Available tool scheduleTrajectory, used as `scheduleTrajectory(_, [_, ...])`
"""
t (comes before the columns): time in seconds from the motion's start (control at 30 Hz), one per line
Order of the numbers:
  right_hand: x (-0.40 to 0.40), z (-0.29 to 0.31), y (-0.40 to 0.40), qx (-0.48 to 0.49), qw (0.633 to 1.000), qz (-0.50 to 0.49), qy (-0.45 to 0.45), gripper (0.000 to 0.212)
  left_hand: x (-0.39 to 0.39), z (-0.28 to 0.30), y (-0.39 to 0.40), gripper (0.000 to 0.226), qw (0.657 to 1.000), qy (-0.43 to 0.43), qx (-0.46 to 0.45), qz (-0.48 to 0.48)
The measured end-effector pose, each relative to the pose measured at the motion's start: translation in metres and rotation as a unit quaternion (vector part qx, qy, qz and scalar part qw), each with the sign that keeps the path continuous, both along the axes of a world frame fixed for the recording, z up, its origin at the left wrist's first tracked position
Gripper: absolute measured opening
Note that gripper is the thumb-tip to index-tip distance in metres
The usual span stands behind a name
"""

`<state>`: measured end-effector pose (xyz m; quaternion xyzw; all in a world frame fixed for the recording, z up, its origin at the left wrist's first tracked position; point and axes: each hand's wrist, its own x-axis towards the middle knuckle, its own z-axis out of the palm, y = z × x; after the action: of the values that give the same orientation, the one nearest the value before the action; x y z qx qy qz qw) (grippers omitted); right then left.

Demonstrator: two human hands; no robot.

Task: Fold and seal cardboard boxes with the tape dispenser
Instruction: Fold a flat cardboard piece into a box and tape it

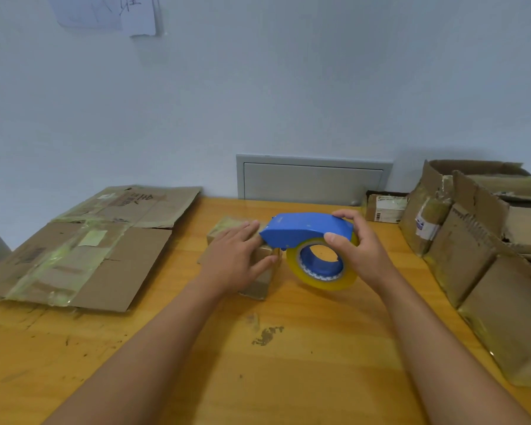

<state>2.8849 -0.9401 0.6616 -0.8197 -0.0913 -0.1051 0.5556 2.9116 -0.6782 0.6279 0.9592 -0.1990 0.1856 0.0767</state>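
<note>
A small closed cardboard box (pixel 259 286) covered in tape sits on the orange wooden table (pixel 288 348) at the centre. My left hand (pixel 235 256) lies flat on top of it, fingers straight, pressing it down. My right hand (pixel 359 243) grips the blue tape dispenser (pixel 304 228) from the right, thumb on its near side and fingers over the top. The dispenser's front end touches the box's right top edge. Its roll of clear yellowish tape (pixel 322 268) hangs below, just right of the box.
Flattened, taped cardboard sheets (pixel 83 250) lie at the left of the table. A stack of cardboard boxes (pixel 478 250) lines the right edge. A small labelled box (pixel 383 208) stands at the back by a grey wall panel (pixel 313 179).
</note>
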Motion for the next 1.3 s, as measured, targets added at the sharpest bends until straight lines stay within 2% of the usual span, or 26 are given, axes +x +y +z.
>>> scheduleTrajectory(0.2, [-0.01, 0.004, -0.005, -0.036, 0.999, -0.002, 0.01, 0.042, -0.001, 0.009, -0.001, 0.065, 0.999, 0.041, -0.013, -0.002])
scheduleTrajectory(0.37, [-0.021, 0.011, -0.024, -0.021, 1.0, -0.017, 0.006, 0.047, 0.0, 0.012, 0.0, 0.064, 0.997, 0.07, -0.02, 0.004])
scheduleTrajectory(0.5, [-0.035, 0.016, -0.039, -0.039, 0.999, -0.019, 0.007, 0.04, -0.001, 0.012, -0.002, 0.063, 0.997, 0.075, -0.02, 0.009])
scheduleTrajectory(0.77, [-0.033, 0.035, -0.032, -0.145, 0.989, -0.022, -0.003, 0.042, -0.002, 0.008, -0.003, 0.064, 0.998, 0.062, -0.005, 0.006])
scheduleTrajectory(0.87, [-0.023, 0.044, -0.023, -0.199, 0.98, -0.015, -0.016, 0.044, -0.002, 0.007, -0.005, 0.057, 0.998, 0.055, 0.025, 0.0])
scheduleTrajectory(1.1, [0.002, 0.076, -0.001, -0.312, 0.95, 0.002, 0.018, 0.053, -0.002, 0.008, -0.008, 0.056, 0.996, 0.054, 0.065, 0.007])
scheduleTrajectory(1.3, [0.002, 0.096, 0.01, -0.327, 0.944, -0.007, 0.036, 0.047, 0.0, 0.009, -0.007, 0.055, 0.995, 0.059, 0.076, 0.0])
